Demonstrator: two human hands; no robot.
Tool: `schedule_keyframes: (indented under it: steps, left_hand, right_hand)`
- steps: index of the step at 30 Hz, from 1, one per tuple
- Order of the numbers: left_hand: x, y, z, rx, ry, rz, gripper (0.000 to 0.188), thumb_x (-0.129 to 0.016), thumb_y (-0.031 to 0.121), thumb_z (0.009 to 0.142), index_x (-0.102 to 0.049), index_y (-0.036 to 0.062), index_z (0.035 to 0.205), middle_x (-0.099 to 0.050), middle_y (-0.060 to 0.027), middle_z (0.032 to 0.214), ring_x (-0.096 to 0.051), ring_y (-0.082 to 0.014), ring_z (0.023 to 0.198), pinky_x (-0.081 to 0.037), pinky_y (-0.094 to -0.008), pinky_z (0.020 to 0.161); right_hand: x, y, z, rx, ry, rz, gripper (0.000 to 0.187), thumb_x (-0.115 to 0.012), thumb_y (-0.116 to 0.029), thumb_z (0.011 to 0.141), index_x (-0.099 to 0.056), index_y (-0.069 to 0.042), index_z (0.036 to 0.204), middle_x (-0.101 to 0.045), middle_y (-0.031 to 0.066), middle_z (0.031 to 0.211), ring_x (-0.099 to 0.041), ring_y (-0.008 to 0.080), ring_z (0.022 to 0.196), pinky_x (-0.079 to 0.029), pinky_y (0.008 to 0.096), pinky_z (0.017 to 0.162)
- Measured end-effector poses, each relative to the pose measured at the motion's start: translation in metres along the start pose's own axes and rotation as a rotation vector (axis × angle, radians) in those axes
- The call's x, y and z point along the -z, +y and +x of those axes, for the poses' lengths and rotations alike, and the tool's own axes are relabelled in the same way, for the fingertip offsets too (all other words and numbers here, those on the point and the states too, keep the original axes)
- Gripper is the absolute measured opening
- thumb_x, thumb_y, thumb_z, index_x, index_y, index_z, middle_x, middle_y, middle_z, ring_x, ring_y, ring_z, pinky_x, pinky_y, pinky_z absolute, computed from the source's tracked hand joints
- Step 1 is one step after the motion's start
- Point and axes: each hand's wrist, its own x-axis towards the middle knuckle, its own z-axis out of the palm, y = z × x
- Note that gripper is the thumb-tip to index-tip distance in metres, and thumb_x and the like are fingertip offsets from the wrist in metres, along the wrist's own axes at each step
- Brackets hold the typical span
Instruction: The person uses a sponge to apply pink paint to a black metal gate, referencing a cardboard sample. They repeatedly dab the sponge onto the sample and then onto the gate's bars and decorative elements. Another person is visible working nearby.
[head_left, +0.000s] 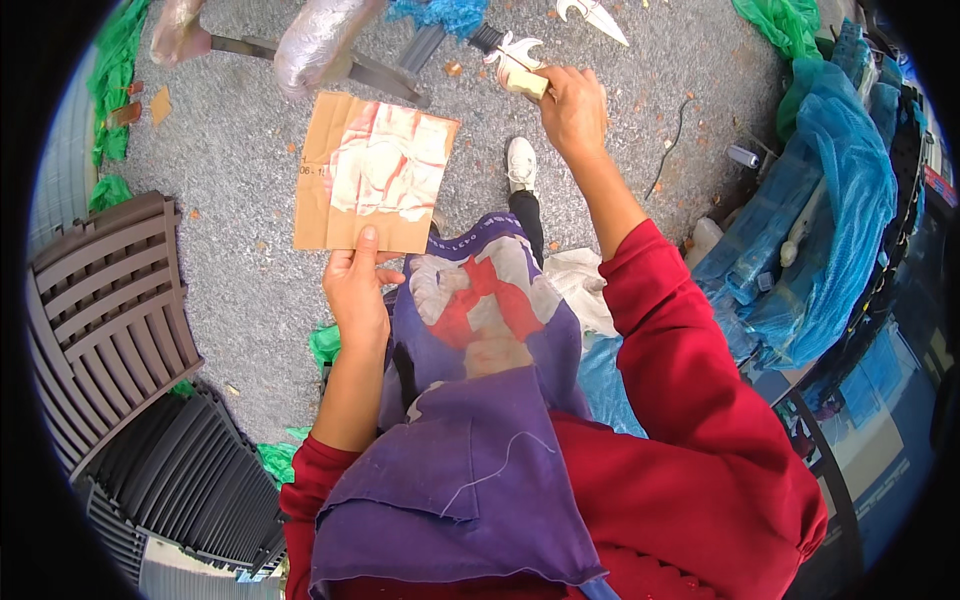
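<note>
My left hand (pixel 358 295) pinches the lower edge of a flat cardboard piece (pixel 312 215), its face smeared with white and pinkish paint. Reaching forward, my right hand (pixel 577 110) grips a pale yellow sponge-like block (pixel 527 84). The block is at a white, pronged piece (pixel 514 50) shaped like a sword guard, and seems to touch it. A dark ribbed grip (pixel 486 38) joins that piece, with blue mesh (pixel 440 14) beside it. A separate white pointed blade shape (pixel 597 20) lies farther right.
Plastic-wrapped forms (pixel 322 45) and a dark metal bar (pixel 385 83) are at the far left. Slatted brown chairs (pixel 115 300) stack along the left. Blue netting (pixel 835 180) heaps on the right, with green netting (pixel 780 25) beyond. My white shoe (pixel 521 165) rests on grey ground.
</note>
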Motion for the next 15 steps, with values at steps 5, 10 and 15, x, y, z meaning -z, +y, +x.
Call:
schedule_keyframes:
  steps: [5, 10, 15]
  left_hand:
    - [0.004, -0.003, 0.0, -0.014, -0.012, -0.012, 0.026, -0.06, 0.023, 0.093, -0.059, 0.0006, 0.107, -0.066, -0.0071, 0.092, -0.064, -0.012, 0.074, -0.047, -0.0195, 0.047]
    - [0.001, -0.003, 0.002, 0.006, -0.025, 0.012, 0.026, -0.06, 0.022, 0.093, -0.059, 0.0004, 0.107, -0.066, -0.0072, 0.092, -0.064, -0.0122, 0.074, -0.047, -0.0197, 0.046]
    - [0.0, 0.0, 0.0, -0.017, -0.032, 0.01, 0.026, -0.06, 0.022, 0.093, -0.059, -0.0001, 0.106, -0.066, -0.0075, 0.092, -0.064, -0.0123, 0.074, -0.047, -0.0195, 0.046]
  right_hand:
    - [0.03, 0.042, -0.02, -0.218, 0.204, -0.043, 0.02, -0.072, -0.011, 0.072, -0.067, -0.012, 0.091, -0.065, 0.0053, 0.085, -0.055, 0.0279, 0.079, -0.042, 0.0393, 0.072]
    - [0.005, 0.021, 0.021, -0.044, 0.039, -0.036, 0.022, -0.073, -0.015, 0.073, -0.068, -0.013, 0.094, -0.066, 0.0047, 0.089, -0.056, 0.0282, 0.087, -0.042, 0.039, 0.077]
    - [-0.002, 0.038, 0.054, 0.054, 0.053, -0.129, 0.024, -0.075, -0.021, 0.072, -0.07, -0.015, 0.095, -0.067, 0.0041, 0.091, -0.057, 0.0299, 0.087, -0.045, 0.0409, 0.077]
